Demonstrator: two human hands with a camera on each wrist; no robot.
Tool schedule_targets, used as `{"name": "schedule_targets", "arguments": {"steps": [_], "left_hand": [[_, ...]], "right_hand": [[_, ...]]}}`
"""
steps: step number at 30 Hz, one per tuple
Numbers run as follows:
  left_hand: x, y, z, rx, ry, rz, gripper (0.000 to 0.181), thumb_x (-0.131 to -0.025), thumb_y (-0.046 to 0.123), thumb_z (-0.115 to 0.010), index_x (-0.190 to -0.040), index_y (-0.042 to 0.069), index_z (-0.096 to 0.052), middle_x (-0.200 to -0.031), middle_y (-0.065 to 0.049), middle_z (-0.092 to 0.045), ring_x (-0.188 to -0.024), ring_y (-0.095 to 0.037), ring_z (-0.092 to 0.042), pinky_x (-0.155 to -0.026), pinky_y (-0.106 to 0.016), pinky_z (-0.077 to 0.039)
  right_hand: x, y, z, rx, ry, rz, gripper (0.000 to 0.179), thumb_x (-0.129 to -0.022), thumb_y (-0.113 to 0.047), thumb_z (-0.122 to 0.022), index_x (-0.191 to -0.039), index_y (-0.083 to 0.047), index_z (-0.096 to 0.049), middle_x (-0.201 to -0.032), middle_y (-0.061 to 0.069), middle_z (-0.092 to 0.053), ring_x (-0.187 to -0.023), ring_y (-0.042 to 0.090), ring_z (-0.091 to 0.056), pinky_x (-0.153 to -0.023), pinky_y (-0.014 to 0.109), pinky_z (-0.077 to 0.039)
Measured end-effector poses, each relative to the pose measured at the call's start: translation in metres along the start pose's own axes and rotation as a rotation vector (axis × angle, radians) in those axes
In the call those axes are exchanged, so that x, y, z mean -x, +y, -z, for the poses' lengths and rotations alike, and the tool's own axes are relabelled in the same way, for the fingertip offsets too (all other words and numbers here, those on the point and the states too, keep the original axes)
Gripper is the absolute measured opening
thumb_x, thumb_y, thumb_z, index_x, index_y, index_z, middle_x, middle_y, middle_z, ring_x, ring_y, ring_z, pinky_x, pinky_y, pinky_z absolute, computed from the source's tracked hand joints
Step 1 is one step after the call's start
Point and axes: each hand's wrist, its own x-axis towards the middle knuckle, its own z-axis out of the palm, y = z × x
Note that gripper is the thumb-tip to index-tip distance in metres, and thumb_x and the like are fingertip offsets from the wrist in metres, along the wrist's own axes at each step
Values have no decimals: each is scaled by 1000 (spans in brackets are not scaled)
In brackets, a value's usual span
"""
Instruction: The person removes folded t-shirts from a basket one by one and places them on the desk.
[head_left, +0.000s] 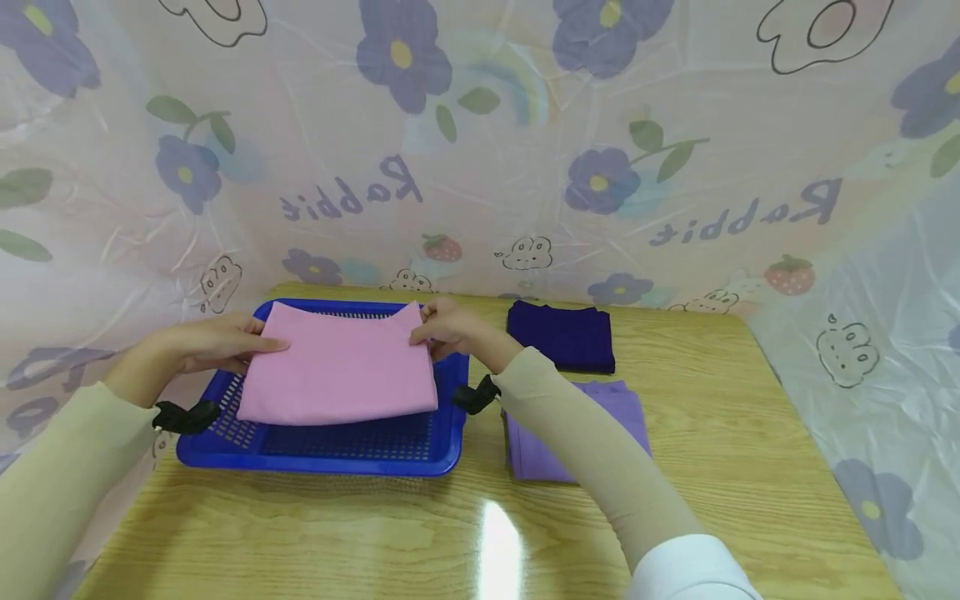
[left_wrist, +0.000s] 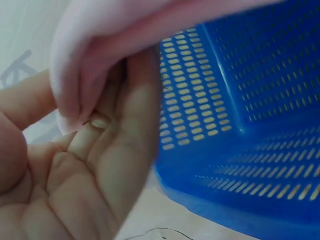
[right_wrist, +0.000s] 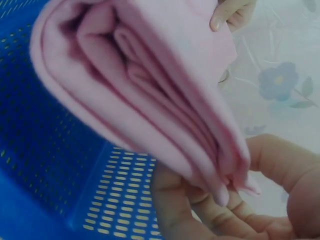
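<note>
A folded pink cloth (head_left: 345, 367) is held by both hands over a blue plastic basket (head_left: 360, 467). My left hand (head_left: 213, 340) pinches its left side, thumb on top and fingers beneath. At the far right corner my right hand (head_left: 452, 327) pinches the cloth in the same way. In the right wrist view the cloth's side (right_wrist: 150, 90) shows several stacked layers, with thumb and fingers at its end. The left wrist view shows the cloth's folded edge (left_wrist: 75, 65) between thumb and fingers, with the basket's slotted wall (left_wrist: 192, 90) beside it.
Right of the basket a folded dark navy cloth (head_left: 562, 337) lies toward the back of the wooden table (head_left: 712, 467). A folded light purple cloth (head_left: 622, 408) lies nearer, partly hidden under the right forearm. A patterned curtain (head_left: 480, 167) hangs behind the table.
</note>
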Motion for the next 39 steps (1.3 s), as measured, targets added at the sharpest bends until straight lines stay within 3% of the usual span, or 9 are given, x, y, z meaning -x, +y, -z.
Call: {"name": "schedule_targets", "arguments": {"steps": [6, 11, 18, 25, 39], "left_hand": [[3, 10, -9, 29, -7, -53, 55, -107, 25, -48, -140, -17, -34, -108, -11, -67, -98, -22, -66, -90, -40, -55], [4, 19, -17, 49, -10, -93, 53, -108, 24, -46, -141, -15, -33, -106, -12, -67, -96, -22, -67, -86, -40, -56], [2, 30, -29, 95, 9, -100, 49, -108, 23, -47, -138, -13, -36, -102, -9, -68, -93, -20, -67, -83, -39, -57], [-4, 42, -42, 135, 7, -137, 43, -107, 22, -48, -135, -10, -40, -97, -8, -68, -89, -19, -68, -77, -36, -58], [-22, 67, -67, 154, -13, -203, 48, -107, 22, -50, -143, -8, -38, -108, -12, -68, -97, -24, -69, -83, -38, -58]], "right_hand": [[13, -4, 17, -41, -33, 29, 23, -90, 12, -62, -105, 1, -50, -96, 12, -59, -79, 24, -63, -67, 37, -57], [24, -7, 31, -39, -49, 50, 24, -92, 10, -62, -113, 3, -52, -98, 13, -60, -79, 22, -63, -74, 40, -59], [33, -6, 48, -36, -46, 72, 21, -91, 9, -63, -107, 2, -53, -87, 9, -59, -67, 18, -57, -69, 36, -58], [43, -3, 66, -21, -40, 96, 22, -91, 8, -63, -110, 2, -52, -86, 8, -61, -69, 19, -63, -69, 36, -58], [72, 0, 106, 43, -6, 119, 27, -91, 6, -63, -115, 4, -52, -89, 8, -62, -76, 21, -66, -72, 38, -58]]}}
